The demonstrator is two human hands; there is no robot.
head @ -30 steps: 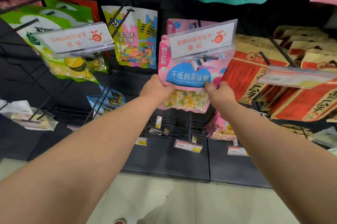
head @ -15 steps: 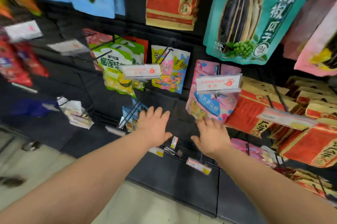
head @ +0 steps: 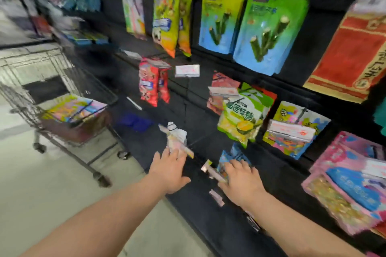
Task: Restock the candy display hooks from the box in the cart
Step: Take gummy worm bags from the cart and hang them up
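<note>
Head view: your left hand and right hand hover spread and empty before the rack, seemingly ready to fetch stock; the box sits in the cart far left, pink bags hang right.

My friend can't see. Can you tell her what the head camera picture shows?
An empty, open left hand and right hand reach toward a dark shop display wall hung with bright snack bags. On the left, a grey wire shopping cart carries a brown box of colourful candy packets. The picture is blurry.
</note>
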